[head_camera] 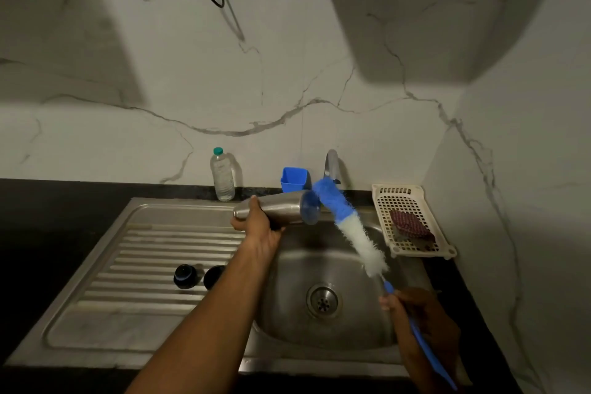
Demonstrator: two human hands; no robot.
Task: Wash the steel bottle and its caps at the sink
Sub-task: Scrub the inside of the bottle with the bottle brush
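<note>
The steel bottle (281, 206) is held level at the middle of the frame, above the upper left edge of the sink (287, 323), with the left hand (260, 229) clamped round its narrower end from below. The right hand (415, 313), at the lower right, is closed round the blue handle of the brush (348, 224). The blue bristle tip of the brush lies just beside the bottle's wide right end and, so far as can be seen, not inside it. Which end is the mouth cannot be told with certainty. The step in hand is judged to be scrubbing the bottle. It is best done with the bottle held over the basin so that drips are caught, and with the brush lined up along the bottle's axis before it is pushed. A grip nearer the bristles is advised, since the long thin stem is likely to bend. The two dark caps (185, 276) lie on the ribbed drainboard (144, 253) at the lower left, apart from both hands, and are to be scrubbed separately.
</note>
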